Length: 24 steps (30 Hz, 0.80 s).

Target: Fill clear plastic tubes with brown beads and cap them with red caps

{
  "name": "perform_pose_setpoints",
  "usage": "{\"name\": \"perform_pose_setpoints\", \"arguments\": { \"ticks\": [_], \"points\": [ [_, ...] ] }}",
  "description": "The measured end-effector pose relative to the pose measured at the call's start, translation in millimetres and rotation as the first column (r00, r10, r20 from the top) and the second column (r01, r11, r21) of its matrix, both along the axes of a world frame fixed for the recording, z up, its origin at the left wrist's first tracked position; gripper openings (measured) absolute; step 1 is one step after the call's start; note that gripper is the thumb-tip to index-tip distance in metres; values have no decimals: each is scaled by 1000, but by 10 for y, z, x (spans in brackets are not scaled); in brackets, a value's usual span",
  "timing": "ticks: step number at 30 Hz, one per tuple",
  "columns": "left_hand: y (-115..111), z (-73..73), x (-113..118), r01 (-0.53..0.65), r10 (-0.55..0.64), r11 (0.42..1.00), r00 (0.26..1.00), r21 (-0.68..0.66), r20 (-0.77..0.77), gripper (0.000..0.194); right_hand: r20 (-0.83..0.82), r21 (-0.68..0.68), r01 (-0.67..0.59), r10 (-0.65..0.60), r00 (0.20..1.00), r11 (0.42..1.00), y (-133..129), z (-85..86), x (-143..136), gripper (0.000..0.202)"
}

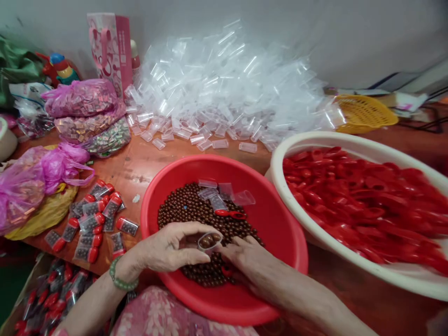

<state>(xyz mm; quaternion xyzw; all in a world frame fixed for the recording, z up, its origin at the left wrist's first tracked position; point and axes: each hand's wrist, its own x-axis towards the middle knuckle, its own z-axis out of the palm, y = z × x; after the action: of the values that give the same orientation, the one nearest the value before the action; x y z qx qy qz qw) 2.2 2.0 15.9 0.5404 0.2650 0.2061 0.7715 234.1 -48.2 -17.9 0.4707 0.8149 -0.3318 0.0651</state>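
My left hand (171, 246), with a green bead bracelet (121, 276) at the wrist, grips a small clear plastic tube (209, 241) between thumb and fingers. Brown balls show inside its oval mouth, which faces me. Close beside it, my right hand (250, 259) is low over the red basin (280, 224), fingers curled down. A red plastic cap (228, 271) shows under those fingers; its rest is hidden. Brown round balls (185, 205) cover much of the basin's bottom. On them lie several clear tubes (219, 203) and another red cap with a loop handle (230, 214).
A white tub (276, 163) full of red caps (364, 196) stands right. Behind the basin rises a heap of clear tubes (224, 84). Filled, capped tubes (93, 221) lie left, more in a box (52, 298) below. Pink bags (84, 98) and a yellow basket (366, 112) stand farther back.
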Motion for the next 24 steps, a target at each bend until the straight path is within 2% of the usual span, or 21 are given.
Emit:
{"name": "perform_pose_setpoints", "arguments": {
  "ticks": [2, 4, 7, 10, 12, 16, 20, 24],
  "points": [
    [-32, -19, -2, -42, 43, 998, 999, -40, 21, 39, -67, -57, 39, -42, 997, 998, 29, 44, 38, 21],
    [-49, -25, 2, -82, 82, 996, 997, -16, -16, 34, -203, -64, 116, -127, 971, 991, 76, 105, 78, 21],
    [-54, -18, 17, -99, 101, 994, 993, 43, -64, 29, -476, 35, 285, -235, 847, 958, 172, 228, 82, 23],
    [-57, -21, 29, -112, 113, 993, 991, 32, -65, 28, -670, 165, 435, -223, 708, 885, 256, 357, -14, 23],
    [-69, -31, 31, -107, 109, 994, 992, 30, -70, 27, -726, 213, 464, -179, 664, 860, 290, 421, -112, 28],
    [-98, -60, 16, -105, 109, 991, 993, 79, -54, 27, -752, 261, 419, -89, 653, 870, 323, 473, -305, 35],
    [-98, -95, -12, -111, 120, 985, 991, 135, -60, 24, -731, 303, 355, -23, 682, 884, 339, 479, -395, 42],
    [-75, -97, -24, -134, 137, 990, 988, 45, -71, 25, -687, 331, 331, -15, 726, 884, 339, 494, -307, 38]
  ]
}}
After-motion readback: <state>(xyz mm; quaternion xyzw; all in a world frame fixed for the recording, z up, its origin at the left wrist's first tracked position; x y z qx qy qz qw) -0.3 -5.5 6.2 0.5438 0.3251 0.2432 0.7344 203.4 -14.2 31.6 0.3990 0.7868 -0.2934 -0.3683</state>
